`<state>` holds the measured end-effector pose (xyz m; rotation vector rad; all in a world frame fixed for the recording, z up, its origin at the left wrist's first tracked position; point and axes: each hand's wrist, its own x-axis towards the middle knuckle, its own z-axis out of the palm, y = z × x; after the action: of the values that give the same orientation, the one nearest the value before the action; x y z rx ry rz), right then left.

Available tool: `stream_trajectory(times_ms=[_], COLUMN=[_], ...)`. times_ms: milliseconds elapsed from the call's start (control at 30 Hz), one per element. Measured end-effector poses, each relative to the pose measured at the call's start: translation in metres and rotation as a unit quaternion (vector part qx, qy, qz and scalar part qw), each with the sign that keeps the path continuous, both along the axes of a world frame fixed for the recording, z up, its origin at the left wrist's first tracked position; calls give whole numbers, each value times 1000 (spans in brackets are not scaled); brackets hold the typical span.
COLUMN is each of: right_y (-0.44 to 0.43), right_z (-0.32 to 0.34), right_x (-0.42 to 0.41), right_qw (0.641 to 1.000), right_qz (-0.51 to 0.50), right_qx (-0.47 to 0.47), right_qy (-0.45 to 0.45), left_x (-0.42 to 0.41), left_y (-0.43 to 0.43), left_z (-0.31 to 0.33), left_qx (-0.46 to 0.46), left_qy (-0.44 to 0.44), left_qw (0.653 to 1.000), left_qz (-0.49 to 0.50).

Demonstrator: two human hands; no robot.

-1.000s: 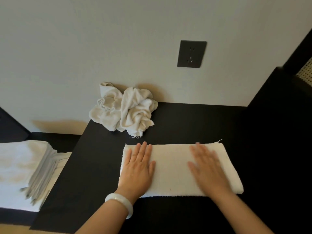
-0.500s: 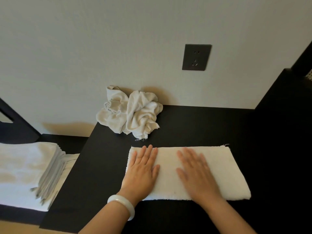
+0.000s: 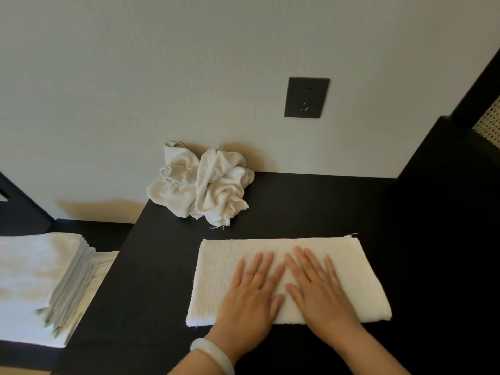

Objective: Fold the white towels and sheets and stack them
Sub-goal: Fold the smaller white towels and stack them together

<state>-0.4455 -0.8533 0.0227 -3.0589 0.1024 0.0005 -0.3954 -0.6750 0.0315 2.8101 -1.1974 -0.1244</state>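
Smoothing towel [image 3: 221,266] beneath flat, open left hand [image 3: 251,290] and right hand [image 3: 322,290]; next, likely folding end past right hand across.

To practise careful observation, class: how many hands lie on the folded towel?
2. The left hand, with a bracelet at its wrist, lies flat on the middle of the folded towel; the right hand lies flat just beside it. None seems hidden.

Left hand [image 3: 251,296]: palm down, fingers straight, pointing 1 o'clock. Right hand [image 3: 320,293]: palm down, fingers straight, pointing 11 o'clock. Side by side, nearly touching.
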Motion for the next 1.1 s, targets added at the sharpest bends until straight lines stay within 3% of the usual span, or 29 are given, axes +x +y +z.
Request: stream_trajectory(times_ms=[200,300,367,467,533,667,733,800,900,1100], right_y=[-55,-62,-63,-70,-76,-89,-95,-95,-84,-37], right_z=[-17,-8,6,24,33,44,45,47,47,64], right_x=[-28,-24,-19,-14,-11,-5,-5,-5,-1,26], right_qw=[989,982,967,924,892,814,760,716,710,698], right_qz=[-141,-163,-206,-335,-404,-458,-464,-443,-400,-313], right_qx=[-23,75,151,179,201,349,447,530,571,638], right_qy=[36,55,11,-41,15,79,87,97,100,92], left_x=[19,26,30,36,42,50,51,51,47,33], left_y=[67,83,82,76,75,78,80,85,97,146], left_z=[-14,-8,1,16,23,27,27,30,37,45], left_qx=[3,-5,-35,-121,-162,-195,-216,-262,-320,-405], left_qy=[9,72,117,156,214,289,323,379,443,435], left_qw=[992,973,953,915,878,828,800,749,682,640], left_qz=[128,217,276,353,395,439,457,476,485,487])
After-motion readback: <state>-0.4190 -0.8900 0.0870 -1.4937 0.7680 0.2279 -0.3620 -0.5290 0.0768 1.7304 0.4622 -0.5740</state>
